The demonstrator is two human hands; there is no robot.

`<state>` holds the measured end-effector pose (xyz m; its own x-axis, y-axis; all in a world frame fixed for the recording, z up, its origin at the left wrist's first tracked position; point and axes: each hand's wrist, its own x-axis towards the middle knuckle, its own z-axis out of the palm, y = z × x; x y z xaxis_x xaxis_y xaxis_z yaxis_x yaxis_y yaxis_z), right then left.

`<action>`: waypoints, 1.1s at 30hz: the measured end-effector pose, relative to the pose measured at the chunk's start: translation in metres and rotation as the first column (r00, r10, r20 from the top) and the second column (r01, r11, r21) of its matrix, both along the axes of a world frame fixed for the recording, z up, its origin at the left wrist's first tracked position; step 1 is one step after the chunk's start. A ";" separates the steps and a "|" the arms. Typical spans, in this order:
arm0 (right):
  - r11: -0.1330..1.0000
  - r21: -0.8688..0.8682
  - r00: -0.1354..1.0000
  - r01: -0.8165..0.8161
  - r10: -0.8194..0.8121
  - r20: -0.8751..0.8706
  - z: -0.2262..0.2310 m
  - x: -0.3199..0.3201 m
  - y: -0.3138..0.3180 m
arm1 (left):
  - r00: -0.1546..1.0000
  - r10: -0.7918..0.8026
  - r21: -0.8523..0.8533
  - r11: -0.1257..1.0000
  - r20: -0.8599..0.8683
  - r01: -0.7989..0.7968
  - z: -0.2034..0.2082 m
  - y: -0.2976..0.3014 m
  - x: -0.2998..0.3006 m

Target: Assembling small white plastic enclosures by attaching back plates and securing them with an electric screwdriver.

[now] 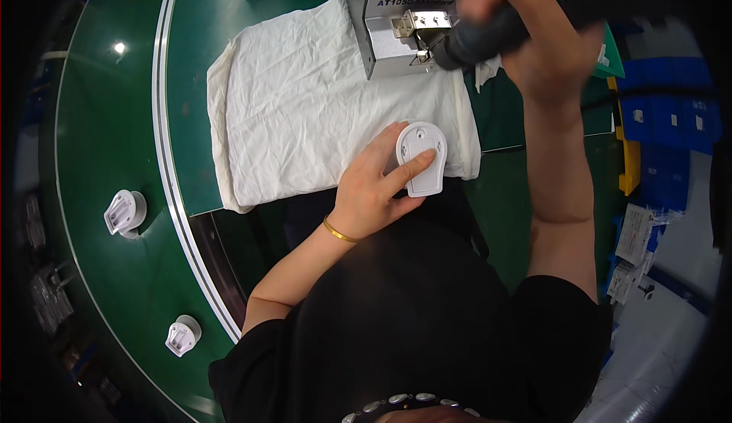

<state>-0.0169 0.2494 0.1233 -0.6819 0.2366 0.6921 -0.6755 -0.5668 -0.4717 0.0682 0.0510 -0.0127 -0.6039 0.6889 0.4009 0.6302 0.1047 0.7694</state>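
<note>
The left hand (370, 193) grips a white housing (429, 176), the right hand (550, 51) a driver (492, 36) at the far feeder (379, 30); screwing seems unfinished.

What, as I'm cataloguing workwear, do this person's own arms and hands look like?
Both arms wear short black sleeves. The left hand is ungloved, with a slim, gold-coloured bracelet around its wrist. The right hand is ungloved too, its wrist without jewellery; motion blur hides its finer detail.
</note>
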 end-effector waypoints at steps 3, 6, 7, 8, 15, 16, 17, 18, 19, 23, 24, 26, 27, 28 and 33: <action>0.855 0.510 0.914 0.099 -0.281 0.294 0.015 0.071 0.011 | 1.000 0.000 0.010 1.000 -0.020 0.000 0.002 -0.001 -0.002; 0.825 0.534 0.866 0.186 -0.394 0.307 0.022 0.099 -0.022 | 1.000 0.012 0.032 0.999 -0.019 -0.011 0.002 -0.002 -0.002; 0.805 0.556 0.837 0.207 -0.440 0.326 0.023 0.105 -0.031 | 1.000 0.010 0.038 0.999 -0.022 -0.009 0.001 -0.002 -0.003; 0.802 0.560 0.833 0.207 -0.445 0.329 0.026 0.107 -0.041 | 1.000 0.006 0.043 0.999 -0.026 -0.005 0.000 -0.002 -0.003; 0.727 0.638 0.688 0.253 -0.599 0.410 0.022 0.110 -0.048 | 1.000 0.019 0.046 0.999 -0.018 -0.018 -0.002 -0.001 -0.002; 0.644 0.733 0.722 0.217 -0.612 0.324 0.019 0.110 -0.034 | 1.000 0.014 0.045 0.999 -0.020 -0.013 -0.002 -0.001 -0.002; 0.547 0.816 0.756 0.187 -0.611 0.236 0.018 0.110 -0.027 | 1.000 0.008 0.045 0.999 -0.023 -0.007 -0.003 -0.002 -0.002; 0.545 0.818 0.754 0.186 -0.612 0.236 0.015 0.114 -0.029 | 1.000 0.007 0.047 0.999 -0.022 -0.006 -0.002 -0.003 -0.003; 0.616 0.764 0.750 0.190 -0.593 0.292 0.016 0.114 -0.036 | 1.000 0.008 0.040 0.999 -0.020 -0.007 -0.001 -0.003 -0.003; 0.651 0.749 0.726 0.123 -0.574 0.379 0.023 0.117 -0.041 | 1.000 0.020 0.041 0.999 -0.017 -0.019 0.001 -0.002 -0.003; 0.652 0.749 0.725 0.118 -0.572 0.384 0.021 0.114 -0.040 | 1.000 0.023 0.040 0.999 -0.012 -0.022 0.001 -0.002 -0.003; 0.633 0.767 0.785 0.106 -0.527 0.327 0.019 0.108 -0.037 | 1.000 0.024 0.043 0.999 -0.006 -0.024 0.001 -0.002 -0.003; 0.634 0.767 0.783 0.103 -0.527 0.330 0.020 0.108 -0.043 | 1.000 0.024 0.042 0.999 -0.002 -0.024 0.001 -0.003 -0.003; 0.671 0.727 0.752 0.147 -0.553 0.358 0.022 0.106 -0.054 | 1.000 0.023 0.042 0.999 0.001 -0.023 0.001 -0.002 -0.003; 0.701 0.691 0.711 0.178 -0.577 0.402 0.024 0.107 -0.057 | 1.000 0.025 0.063 0.998 -0.005 -0.024 0.003 -0.001 -0.004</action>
<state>0.0902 0.1925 0.1477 -0.9134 0.2689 0.3055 -0.2604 0.1907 -0.9465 0.0639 0.0497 -0.0099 -0.6179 0.6470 0.4468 0.6326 0.0716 0.7712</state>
